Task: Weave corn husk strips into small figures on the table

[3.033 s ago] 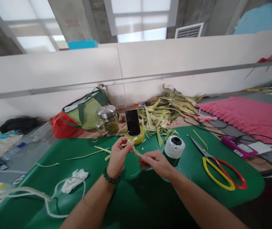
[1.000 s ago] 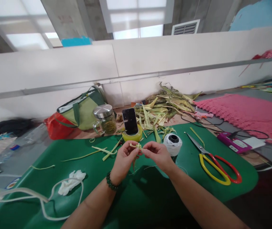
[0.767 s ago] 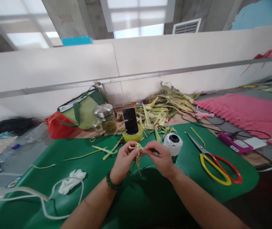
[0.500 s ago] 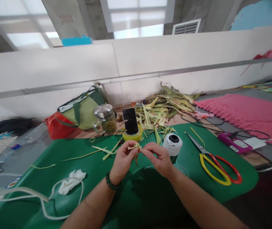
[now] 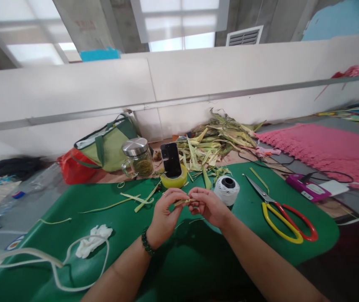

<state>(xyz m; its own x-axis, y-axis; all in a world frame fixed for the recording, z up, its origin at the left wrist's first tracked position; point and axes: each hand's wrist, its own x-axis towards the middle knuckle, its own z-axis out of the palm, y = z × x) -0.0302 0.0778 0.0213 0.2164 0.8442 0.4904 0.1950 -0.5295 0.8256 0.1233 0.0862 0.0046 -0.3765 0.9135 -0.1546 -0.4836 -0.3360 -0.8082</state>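
Observation:
Both hands meet over the green table mat [image 5: 179, 260], fingertips almost touching. My left hand [image 5: 166, 216], with a dark green bead bracelet at the wrist, pinches a small bundle of corn husk strips [image 5: 185, 202]. From the other side my right hand [image 5: 210, 207] grips the same bundle. Fingers cover most of it. Just beyond stands a phone [image 5: 171, 160] propped in a yellow tape roll [image 5: 173, 181]. A white spool of thread [image 5: 227, 191] is beside my right hand. Farther right lie scissors [image 5: 274, 209] with one yellow and one red handle.
A heap of corn husks [image 5: 220, 136] lies at the back against the white partition. A lidded glass mug [image 5: 138, 159] and a green bag [image 5: 113, 144] stand at back left. A crumpled tissue [image 5: 94, 242] and white cable [image 5: 58, 279] lie left; a pink fringed cloth [image 5: 327, 153] lies right.
The hands have drawn together and the husk bundle has turned, its pale knotted end and hanging tails now mostly hidden by fingers. Earlier, the right hand held the lower tails. The view has shifted slightly.

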